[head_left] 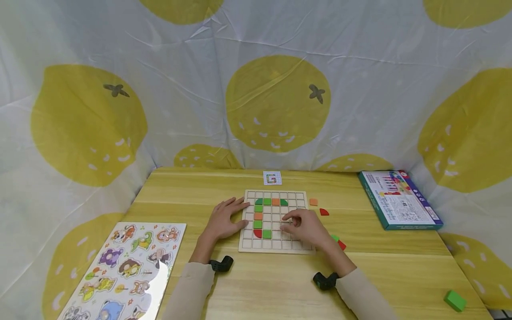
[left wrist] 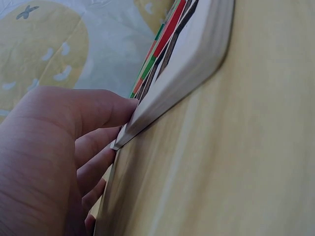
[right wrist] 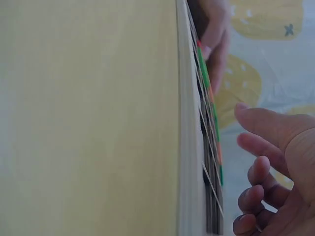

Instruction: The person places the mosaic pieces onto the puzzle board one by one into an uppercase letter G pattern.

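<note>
A wooden grid board (head_left: 275, 222) is laid flat near the middle of the table (head_left: 256, 284), with green, orange and red tiles seated in its left and top cells. The left hand (head_left: 224, 220) is rested at the board's left edge with fingers straight and relaxed; in the left wrist view the fingers (left wrist: 98, 110) are pressed against the board's rim (left wrist: 187, 64). The right hand (head_left: 306, 226) is held over the board's right half, fingers curled; whether a tile is pinched cannot be told. Loose pieces are scattered just right of the board: an orange square (head_left: 314, 202), a red quarter-round (head_left: 323, 212). A small pattern card (head_left: 272, 178) is placed beyond the board, a boxed set (head_left: 400, 200) far right, an animal puzzle (head_left: 128, 266) at left.
</note>
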Tool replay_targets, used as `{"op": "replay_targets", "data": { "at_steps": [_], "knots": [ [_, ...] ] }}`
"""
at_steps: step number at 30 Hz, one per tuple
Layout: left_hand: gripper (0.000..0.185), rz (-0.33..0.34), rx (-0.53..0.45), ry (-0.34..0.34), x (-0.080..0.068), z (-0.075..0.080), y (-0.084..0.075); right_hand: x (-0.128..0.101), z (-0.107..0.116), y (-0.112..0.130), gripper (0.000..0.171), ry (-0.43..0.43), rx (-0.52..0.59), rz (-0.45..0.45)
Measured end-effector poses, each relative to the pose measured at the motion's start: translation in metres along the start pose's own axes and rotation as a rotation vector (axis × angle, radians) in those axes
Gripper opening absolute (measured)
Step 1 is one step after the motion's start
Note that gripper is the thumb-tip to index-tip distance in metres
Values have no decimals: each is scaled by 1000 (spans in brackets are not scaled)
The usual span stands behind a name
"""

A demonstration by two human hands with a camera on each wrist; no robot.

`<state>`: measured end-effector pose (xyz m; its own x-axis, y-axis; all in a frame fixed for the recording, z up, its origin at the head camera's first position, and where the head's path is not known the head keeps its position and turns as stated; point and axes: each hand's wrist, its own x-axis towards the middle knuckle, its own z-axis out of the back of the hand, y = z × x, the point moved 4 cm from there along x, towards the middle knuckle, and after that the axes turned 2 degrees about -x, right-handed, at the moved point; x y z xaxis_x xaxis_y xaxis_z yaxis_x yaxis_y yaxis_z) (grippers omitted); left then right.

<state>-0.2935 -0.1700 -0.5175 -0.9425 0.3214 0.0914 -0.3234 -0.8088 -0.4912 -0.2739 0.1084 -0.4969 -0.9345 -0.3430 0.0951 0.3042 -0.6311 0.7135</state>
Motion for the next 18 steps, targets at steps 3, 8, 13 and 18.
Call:
{"op": "replay_targets", "data": {
  "at_steps": [3,8,13,18],
  "knots": [
    [59,6,1,0,0,-1,1,-2,15,-6,24,-18,6,-26],
    [59,13,-6,-2,1,-1,2,-2,38,-25,27,-52,-19,-41],
    [59,9,-4,-2,1,-1,2,-1,53,-46,29,-79,-52,-65],
    [58,14,-5,-3,1,-2,2,0,62,-61,32,-78,-21,-137]
  ]
}}
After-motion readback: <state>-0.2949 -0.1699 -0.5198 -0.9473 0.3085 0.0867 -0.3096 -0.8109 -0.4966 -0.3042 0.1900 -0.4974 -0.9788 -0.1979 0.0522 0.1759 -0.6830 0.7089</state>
